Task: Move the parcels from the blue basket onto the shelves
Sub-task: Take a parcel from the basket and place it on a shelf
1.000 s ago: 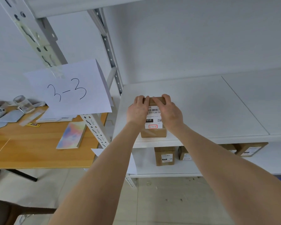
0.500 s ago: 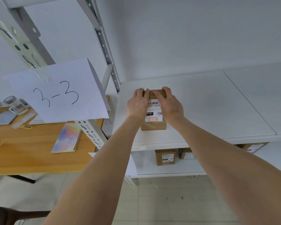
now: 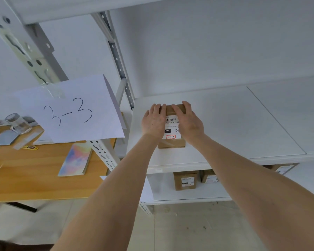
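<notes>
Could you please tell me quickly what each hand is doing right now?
Left hand: holds the parcel on the shelf.
Right hand: holds the same parcel.

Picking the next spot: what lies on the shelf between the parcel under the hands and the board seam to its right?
Nothing: the head view shows bare white shelf between parcel and seam.

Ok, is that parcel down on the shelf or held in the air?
Down: the parcel sits flat on the shelf, label up, no gap under its near edge; left hand and right hand hold it.
</notes>
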A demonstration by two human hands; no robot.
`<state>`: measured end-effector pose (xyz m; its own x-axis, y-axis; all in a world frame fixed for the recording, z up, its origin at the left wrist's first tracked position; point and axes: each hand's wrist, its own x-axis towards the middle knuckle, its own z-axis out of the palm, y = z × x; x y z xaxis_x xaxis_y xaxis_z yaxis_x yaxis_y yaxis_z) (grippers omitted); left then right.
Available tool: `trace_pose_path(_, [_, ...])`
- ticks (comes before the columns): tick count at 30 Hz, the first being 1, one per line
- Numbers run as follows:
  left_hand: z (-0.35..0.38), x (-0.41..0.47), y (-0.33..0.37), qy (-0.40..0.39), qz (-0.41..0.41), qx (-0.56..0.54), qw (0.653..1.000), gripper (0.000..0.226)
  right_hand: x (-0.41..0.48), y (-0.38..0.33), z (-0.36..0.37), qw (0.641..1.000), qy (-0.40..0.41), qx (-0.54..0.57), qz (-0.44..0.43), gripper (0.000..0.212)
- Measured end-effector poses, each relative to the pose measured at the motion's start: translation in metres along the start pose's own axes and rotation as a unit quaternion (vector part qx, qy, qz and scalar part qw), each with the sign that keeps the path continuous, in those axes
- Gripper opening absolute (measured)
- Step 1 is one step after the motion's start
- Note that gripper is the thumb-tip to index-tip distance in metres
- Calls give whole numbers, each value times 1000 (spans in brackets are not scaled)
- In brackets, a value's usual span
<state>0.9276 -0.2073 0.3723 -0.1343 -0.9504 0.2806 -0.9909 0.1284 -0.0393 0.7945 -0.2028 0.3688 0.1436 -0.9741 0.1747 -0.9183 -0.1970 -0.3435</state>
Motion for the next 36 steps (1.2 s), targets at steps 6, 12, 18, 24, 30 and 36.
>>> trace_pose_path(6, [-10,-5,4,-44,-20,15,999,80,-13,-7,-16,999,-31,-16,34,87])
trace_pose_path(12, [-25,-13,14,-57,-20,23,998,80,-23,-1,-21,998,-19,-33,47,86])
trace_pose_path(18, [-39,-24,49,-52,11,34,998,71,-49,19,-41,997,-19,-40,68,89])
trace_pose_path(24, [-36,-38,122,-69,87,41,993,67,-95,71,-49,991,14,-66,112,83])
trace_pose_path(30, [-14,-52,215,-108,183,27,977,65,-155,147,-63,974,-4,-82,209,82])
trace_pose_path(36, [12,-80,320,-142,302,7,943,63,-231,227,-65,939,-28,-66,336,80])
